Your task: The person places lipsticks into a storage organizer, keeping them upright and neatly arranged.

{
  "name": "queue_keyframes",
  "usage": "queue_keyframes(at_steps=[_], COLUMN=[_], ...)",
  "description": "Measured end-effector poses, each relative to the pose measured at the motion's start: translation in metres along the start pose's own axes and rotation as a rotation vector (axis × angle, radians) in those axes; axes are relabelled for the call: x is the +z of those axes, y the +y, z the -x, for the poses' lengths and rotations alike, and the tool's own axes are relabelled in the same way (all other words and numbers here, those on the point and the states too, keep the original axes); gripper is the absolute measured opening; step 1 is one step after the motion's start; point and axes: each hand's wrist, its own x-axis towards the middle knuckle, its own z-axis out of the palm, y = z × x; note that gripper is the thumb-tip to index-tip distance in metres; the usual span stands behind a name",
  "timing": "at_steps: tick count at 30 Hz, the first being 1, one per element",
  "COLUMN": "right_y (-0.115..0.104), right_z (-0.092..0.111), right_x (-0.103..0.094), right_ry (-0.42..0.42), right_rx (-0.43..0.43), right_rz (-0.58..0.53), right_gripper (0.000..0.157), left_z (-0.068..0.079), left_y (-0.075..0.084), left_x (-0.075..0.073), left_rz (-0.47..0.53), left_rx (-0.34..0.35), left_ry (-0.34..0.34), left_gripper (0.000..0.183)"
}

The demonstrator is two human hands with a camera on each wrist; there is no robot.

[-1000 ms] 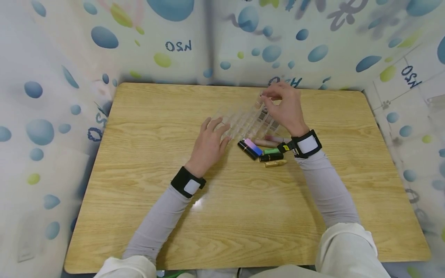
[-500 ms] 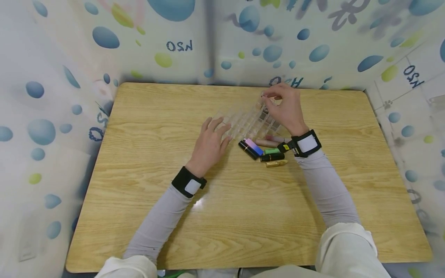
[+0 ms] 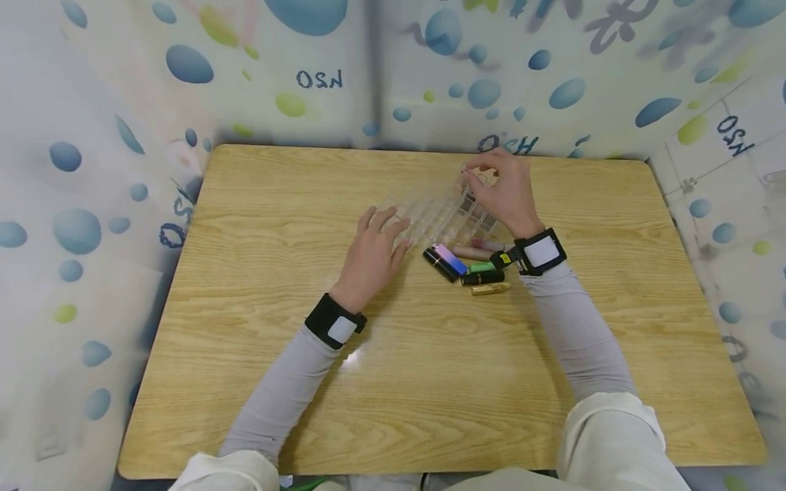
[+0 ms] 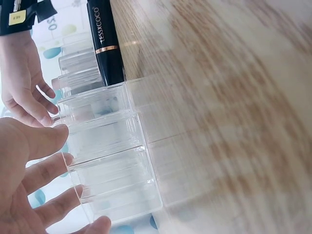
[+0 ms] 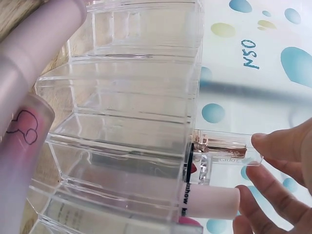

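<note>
A clear, many-compartment lipstick organizer (image 3: 430,218) stands toward the back of the table. My right hand (image 3: 505,191), at its back right, pinches the top of a clear-cased lipstick (image 5: 224,147) between thumb and fingers. That lipstick pokes up out of a compartment. Beside it a pale pink lipstick (image 5: 214,201) also sticks up, close to my other fingertips. My left hand (image 3: 368,262) is spread at the organizer's left side, with thumb and fingertips touching the rim in the left wrist view. Dark squarish items (image 3: 469,204) fill some right-hand compartments.
Before the organizer lie loose tubes: a black one (image 3: 440,264), a pink-to-blue one (image 3: 451,259), a green one (image 3: 483,266), another black one (image 3: 482,277) and a gold one (image 3: 490,289). Pinkish tubes (image 3: 471,252) lie against its front. A patterned wall (image 3: 411,82) borders the wooden table (image 3: 276,191).
</note>
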Motion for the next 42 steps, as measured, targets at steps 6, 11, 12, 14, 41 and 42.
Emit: queue_keyframes(at_steps=[6, 11, 12, 14, 41, 42], right_y=[0.001, 0.002, 0.002, 0.002, 0.011, 0.011], right_z=[0.0, 0.001, 0.001, 0.002, 0.006, 0.006], right_x=[0.001, 0.003, 0.003, 0.003, 0.011, 0.012], right_ry=[0.004, -0.014, -0.017, -0.023, -0.105, -0.106], right_rx=[-0.021, -0.034, -0.035, -0.036, 0.03, 0.03], right_rz=[0.003, 0.002, 0.002, 0.008, 0.036, 0.04], right_gripper=[0.015, 0.016, 0.015, 0.015, 0.016, 0.015], left_z=[0.0, 0.001, 0.001, 0.001, 0.0, 0.0], left_y=[0.0, 0.001, 0.001, 0.001, -0.001, -0.001], left_x=[0.001, 0.002, 0.002, 0.001, -0.001, -0.002], left_rz=[0.005, 0.005, 0.002, 0.003, 0.001, 0.001], left_rx=[0.007, 0.008, 0.008, 0.008, 0.018, 0.019], left_ry=[0.015, 0.009, 0.007, 0.007, 0.02, 0.02], left_gripper=[0.036, 0.037, 0.037, 0.037, 0.036, 0.036])
